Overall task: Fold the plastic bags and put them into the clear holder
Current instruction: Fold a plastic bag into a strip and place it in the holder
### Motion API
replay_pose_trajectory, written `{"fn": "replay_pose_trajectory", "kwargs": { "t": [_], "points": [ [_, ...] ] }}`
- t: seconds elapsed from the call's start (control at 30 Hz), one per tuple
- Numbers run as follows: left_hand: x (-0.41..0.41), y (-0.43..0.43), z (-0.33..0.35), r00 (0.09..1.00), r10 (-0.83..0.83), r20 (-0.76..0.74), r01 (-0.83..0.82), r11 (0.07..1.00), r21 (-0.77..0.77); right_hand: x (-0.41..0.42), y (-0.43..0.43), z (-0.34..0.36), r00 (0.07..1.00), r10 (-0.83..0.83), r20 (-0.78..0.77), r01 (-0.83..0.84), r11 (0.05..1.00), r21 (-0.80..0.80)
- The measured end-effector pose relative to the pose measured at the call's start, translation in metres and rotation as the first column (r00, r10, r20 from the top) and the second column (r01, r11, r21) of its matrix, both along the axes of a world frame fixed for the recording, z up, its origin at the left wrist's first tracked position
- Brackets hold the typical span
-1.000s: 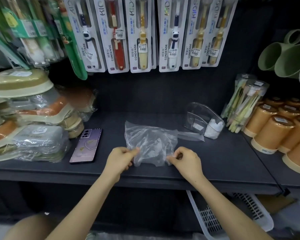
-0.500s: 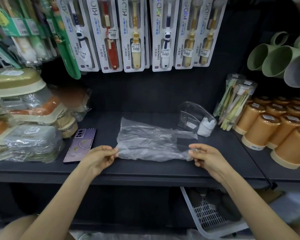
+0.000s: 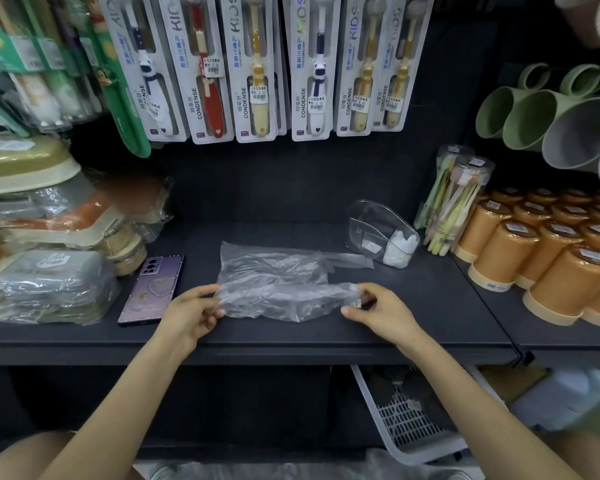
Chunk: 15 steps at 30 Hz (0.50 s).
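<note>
Plastic bag [image 3: 274, 271] partly folded on shelf [image 3: 430, 306].
Near fold pinched by left grip [image 3: 191, 315] and right grip [image 3: 378, 311]; further folding and insertion remain; holder [image 3: 368, 220] already contains white bundles [image 3: 399, 249].

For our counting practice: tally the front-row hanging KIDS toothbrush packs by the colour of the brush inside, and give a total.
Navy-and-white panda toothbrush packs: 2
Red toothbrush pack: 1
Yellow toothbrush packs: 3
Total: 6
</note>
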State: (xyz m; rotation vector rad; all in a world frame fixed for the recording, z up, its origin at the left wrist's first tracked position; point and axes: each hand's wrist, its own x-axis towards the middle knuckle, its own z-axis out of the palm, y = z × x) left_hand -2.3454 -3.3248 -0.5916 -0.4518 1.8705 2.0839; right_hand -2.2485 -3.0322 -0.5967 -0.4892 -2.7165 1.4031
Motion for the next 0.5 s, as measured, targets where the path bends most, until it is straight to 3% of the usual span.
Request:
{"fn": "replay_pose_trajectory", "kwargs": {
  "t": [0.2,0.33,0.5],
  "points": [
    [0.001,-0.005,0.001,0.997,0.067,-0.038,-0.065,0.997,0.041,-0.004,0.001,0.007,0.971,-0.197,-0.137,0.168,0.966,-0.198],
    [-0.003,-0.007,0.0,0.994,0.112,-0.007,-0.11,0.984,0.139,0.012,0.02,0.019,0.981,-0.138,-0.136,0.09,0.946,-0.312],
    [-0.001,-0.004,0.002,0.994,0.1,0.044,-0.108,0.966,0.234,0.024,0.04,0.021,0.984,-0.175,-0.031,0.115,0.758,-0.642]
  ]
}}
